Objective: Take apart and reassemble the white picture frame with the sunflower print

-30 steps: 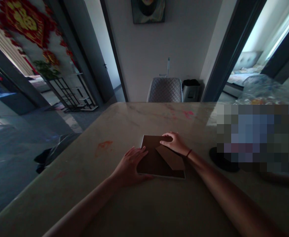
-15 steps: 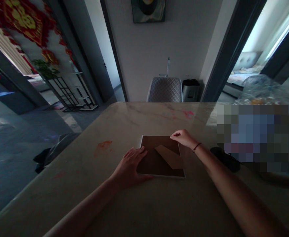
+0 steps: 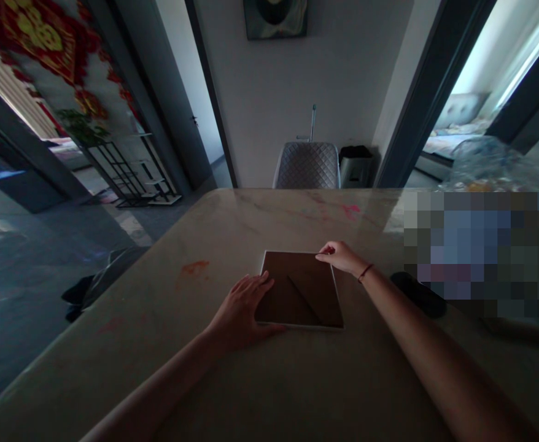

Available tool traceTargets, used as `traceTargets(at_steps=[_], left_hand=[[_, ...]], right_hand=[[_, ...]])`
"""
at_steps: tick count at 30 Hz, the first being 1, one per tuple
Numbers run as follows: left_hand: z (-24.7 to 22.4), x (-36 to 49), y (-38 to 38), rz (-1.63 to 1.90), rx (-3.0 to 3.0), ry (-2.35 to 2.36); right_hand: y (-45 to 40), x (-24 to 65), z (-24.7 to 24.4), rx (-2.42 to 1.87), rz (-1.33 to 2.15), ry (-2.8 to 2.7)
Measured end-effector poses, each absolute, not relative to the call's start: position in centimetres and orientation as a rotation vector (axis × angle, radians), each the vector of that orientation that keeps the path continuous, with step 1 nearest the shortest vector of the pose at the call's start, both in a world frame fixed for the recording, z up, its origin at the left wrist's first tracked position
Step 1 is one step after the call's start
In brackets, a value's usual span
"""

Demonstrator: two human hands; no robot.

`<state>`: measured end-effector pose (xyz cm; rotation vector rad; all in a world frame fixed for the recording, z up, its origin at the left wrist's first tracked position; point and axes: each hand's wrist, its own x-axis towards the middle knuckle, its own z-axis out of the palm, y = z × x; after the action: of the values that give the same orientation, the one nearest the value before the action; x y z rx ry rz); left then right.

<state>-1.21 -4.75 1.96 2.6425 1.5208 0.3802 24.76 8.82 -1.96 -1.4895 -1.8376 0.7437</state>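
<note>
A picture frame (image 3: 292, 294) with a brown backing and a thin pale rim lies back side up on the table. Its stand flap (image 3: 304, 310) rests flat, or nearly so, against the backing. Around the lower left corner, my left hand (image 3: 246, 307) grips the frame, fingertips over the left edge and thumb along the near edge. At the far right corner, my right hand (image 3: 338, 254) is closed in a pinch on the rim. Whether a small clip is between those fingertips cannot be made out. A dark band circles my right wrist.
The stone-look table (image 3: 196, 380) bears orange and pink stains. A dark object (image 3: 417, 294) lies right of my forearm, beside a blurred-out patch. Clear plastic wrapping (image 3: 490, 162) sits at the far right. A quilted chair (image 3: 307, 166) stands beyond the far edge.
The frame's stand flap, lighter and seemingly raised before, now lies down against the backing. My right fingers have shifted slightly at the corner. My left hand stays in place.
</note>
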Motion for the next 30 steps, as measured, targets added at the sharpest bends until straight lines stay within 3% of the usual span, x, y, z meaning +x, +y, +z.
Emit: traceTargets(at_steps=[5, 11, 19, 30], left_hand=[[1.7, -1.4, -4.7, 0.377, 2.638, 1.509], [1.8, -1.3, -4.8, 0.411, 2.637, 1.493], [1.8, -1.3, -4.8, 0.418, 2.648, 1.486], [1.9, -1.3, -4.9, 0.359, 2.659, 1.5]], right_hand=[[8.6, 24.4, -2.2, -1.536, 0.68, -1.835], [6.8, 22.8, -1.0, -1.778, 0.274, -1.849], [5.9, 20.5, -0.2, -1.917, 0.045, -1.825], [6.9, 22.8, -0.8, -1.823, 0.258, -1.862]])
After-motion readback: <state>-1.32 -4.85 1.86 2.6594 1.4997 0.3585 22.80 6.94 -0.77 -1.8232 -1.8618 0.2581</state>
